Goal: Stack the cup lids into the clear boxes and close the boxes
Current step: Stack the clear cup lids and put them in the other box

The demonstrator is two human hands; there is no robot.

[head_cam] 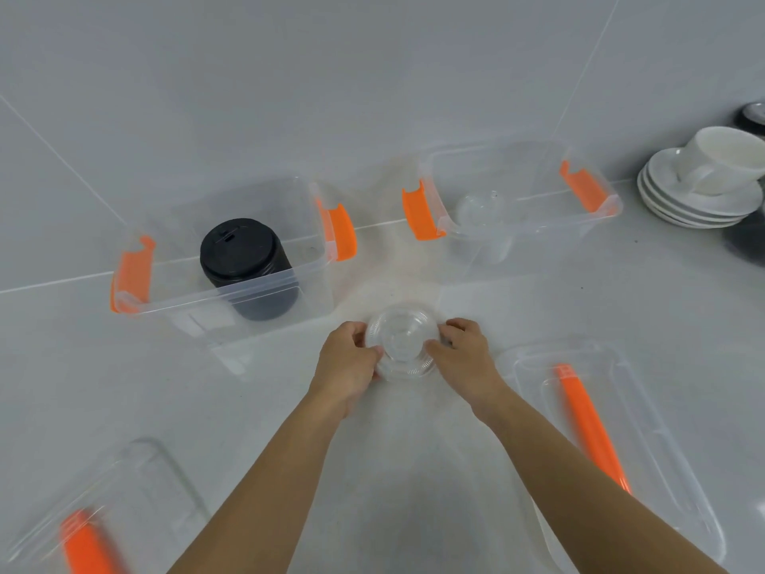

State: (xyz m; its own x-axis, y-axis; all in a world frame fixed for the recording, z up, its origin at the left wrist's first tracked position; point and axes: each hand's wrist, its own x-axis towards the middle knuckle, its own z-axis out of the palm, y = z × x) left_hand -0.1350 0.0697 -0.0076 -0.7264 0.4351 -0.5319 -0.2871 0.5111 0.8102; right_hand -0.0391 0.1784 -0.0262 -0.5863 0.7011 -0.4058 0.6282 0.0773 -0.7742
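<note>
A stack of clear cup lids [400,340] sits on the white surface at the centre, gripped on both sides: my left hand [347,366] on its left rim, my right hand [463,349] on its right rim. To the left stands an open clear box [232,300] with orange latches, holding a tall stack of black lids [244,258]. At the right stands a second open clear box [525,225] with a stack of clear lids [482,213] inside.
Two clear box covers with orange handles lie near me, one at the bottom left [91,515] and one at the right [612,441]. White saucers and a cup [703,180] are stacked at the far right, beside dark dishes [747,242].
</note>
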